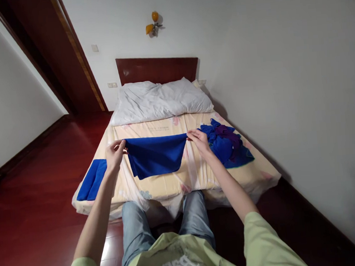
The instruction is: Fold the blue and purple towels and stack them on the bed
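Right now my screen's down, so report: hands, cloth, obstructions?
Left hand, right hand: pinching blue cloth by upper corners. Cloth stretched between them. Crumpled pile to the right; nothing visibly blocking.

Left hand (114, 154), right hand (199, 142) pinch blue cloth (157, 154) by corners over bed (166, 185); folded cloth (92, 179) left, crumpled pile (220, 141) right.

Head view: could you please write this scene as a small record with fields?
Left hand: fingers pinch one upper corner of the blue cloth
Right hand: fingers pinch its other upper corner
Blue cloth: stretched between both hands, lower edge hanging
Left on bed: folded blue bundle
Right on bed: loose blue and purple pile
Far end: white bedding before a brown headboard
Wall: orange lamp
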A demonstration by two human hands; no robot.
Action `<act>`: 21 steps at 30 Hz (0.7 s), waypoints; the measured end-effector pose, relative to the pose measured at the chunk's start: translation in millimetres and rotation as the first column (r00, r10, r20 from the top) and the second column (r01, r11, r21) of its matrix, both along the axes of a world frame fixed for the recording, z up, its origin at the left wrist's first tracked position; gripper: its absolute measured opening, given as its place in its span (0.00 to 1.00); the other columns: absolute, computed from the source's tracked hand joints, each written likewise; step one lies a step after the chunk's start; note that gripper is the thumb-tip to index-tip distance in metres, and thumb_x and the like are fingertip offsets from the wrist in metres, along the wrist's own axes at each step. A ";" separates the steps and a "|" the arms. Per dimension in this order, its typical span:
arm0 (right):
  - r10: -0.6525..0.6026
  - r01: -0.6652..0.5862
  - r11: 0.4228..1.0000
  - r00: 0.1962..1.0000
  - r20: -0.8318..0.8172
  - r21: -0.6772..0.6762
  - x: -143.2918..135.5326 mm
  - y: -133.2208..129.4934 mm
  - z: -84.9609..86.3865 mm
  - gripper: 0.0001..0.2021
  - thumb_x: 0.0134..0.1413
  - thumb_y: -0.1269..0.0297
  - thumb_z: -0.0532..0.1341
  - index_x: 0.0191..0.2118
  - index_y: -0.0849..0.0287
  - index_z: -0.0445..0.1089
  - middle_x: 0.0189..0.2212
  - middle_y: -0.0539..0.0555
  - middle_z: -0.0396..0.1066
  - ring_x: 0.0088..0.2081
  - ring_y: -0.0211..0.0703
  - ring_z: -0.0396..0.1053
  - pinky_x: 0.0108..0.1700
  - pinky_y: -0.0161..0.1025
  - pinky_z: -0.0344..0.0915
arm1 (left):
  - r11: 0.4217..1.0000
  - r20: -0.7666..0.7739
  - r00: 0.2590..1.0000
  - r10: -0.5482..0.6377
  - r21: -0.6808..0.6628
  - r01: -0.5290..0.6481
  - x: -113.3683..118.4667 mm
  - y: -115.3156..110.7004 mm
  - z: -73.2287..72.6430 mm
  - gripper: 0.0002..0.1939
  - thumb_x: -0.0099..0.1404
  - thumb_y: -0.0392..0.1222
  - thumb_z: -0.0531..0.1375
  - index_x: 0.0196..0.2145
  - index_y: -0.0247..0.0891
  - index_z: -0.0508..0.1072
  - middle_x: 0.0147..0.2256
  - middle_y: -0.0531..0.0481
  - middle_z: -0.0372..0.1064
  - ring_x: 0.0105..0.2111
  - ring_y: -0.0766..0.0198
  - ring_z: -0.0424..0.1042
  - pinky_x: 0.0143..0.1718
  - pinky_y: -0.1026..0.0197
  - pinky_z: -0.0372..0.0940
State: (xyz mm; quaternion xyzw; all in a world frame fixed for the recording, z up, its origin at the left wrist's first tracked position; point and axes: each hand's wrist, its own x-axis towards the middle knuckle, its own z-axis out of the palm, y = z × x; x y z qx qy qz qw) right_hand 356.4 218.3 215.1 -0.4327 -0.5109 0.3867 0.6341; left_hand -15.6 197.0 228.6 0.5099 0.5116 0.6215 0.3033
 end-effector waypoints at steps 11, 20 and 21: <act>-0.139 0.131 0.986 0.988 0.071 0.107 3.4 -7.1 -14.6 0.21 0.43 0.47 0.72 0.36 0.60 0.76 0.31 0.56 0.79 0.37 0.47 0.78 0.46 0.44 0.74 | 0.996 -0.144 0.986 0.083 0.024 -0.081 -5.5 9.7 -19.6 0.20 0.60 0.58 0.63 0.34 0.35 0.78 0.31 0.46 0.75 0.34 0.59 0.73 0.35 0.61 0.66; -0.194 0.184 0.974 0.979 0.064 0.135 4.7 -18.4 -16.3 0.21 0.42 0.48 0.73 0.35 0.59 0.74 0.29 0.55 0.79 0.33 0.47 0.79 0.43 0.44 0.75 | 0.996 -0.006 0.998 0.062 -0.066 -0.062 -1.5 20.5 -32.2 0.24 0.50 0.59 0.69 0.34 0.34 0.75 0.30 0.45 0.75 0.32 0.60 0.73 0.34 0.61 0.64; -0.191 0.183 0.975 0.980 0.060 0.123 4.4 -19.2 -15.4 0.21 0.41 0.47 0.74 0.35 0.59 0.74 0.28 0.55 0.79 0.33 0.48 0.79 0.44 0.45 0.75 | 0.997 -0.017 0.998 0.060 -0.043 -0.061 -2.1 21.5 -33.5 0.23 0.51 0.58 0.69 0.34 0.34 0.75 0.31 0.45 0.75 0.32 0.60 0.74 0.35 0.61 0.65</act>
